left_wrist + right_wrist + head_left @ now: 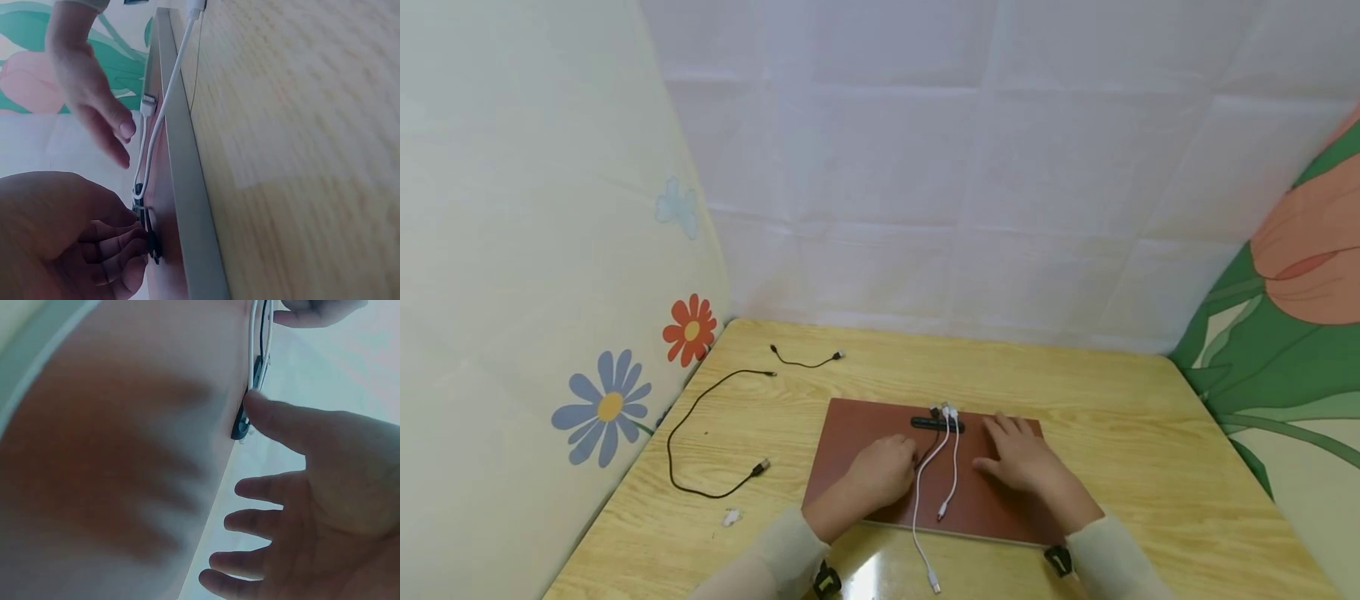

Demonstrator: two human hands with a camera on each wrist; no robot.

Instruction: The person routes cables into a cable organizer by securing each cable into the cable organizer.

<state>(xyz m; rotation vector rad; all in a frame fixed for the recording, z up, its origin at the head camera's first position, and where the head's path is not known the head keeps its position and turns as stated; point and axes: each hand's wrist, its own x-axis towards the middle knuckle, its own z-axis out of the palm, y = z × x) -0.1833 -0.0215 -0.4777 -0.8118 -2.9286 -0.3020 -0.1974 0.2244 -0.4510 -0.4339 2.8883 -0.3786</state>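
Note:
A black cable organizer strip (pixel 919 422) lies on a reddish-brown board (pixel 1000 504). Seated in it side by side are a black cable (pixel 928 450) and two white cables, the longer white cable (pixel 916 500) running past the board's front edge and the shorter white cable (pixel 956 467) ending on the board. My left hand (pixel 883 471) pinches the black cable near its lower end, where a dark connector (pixel 153 245) shows by the fingertips. To the right of the strip, my right hand (pixel 1018 457) hovers palm down over the board with fingers spread, holding nothing.
On the table's left side lie a long black cable (pixel 672 446), a short black cable (pixel 805 364) and a small white piece (pixel 732 517). The wooden table (pixel 1150 433) meets a white cloth (pixel 962 275) at the back and flowered cloths at both sides.

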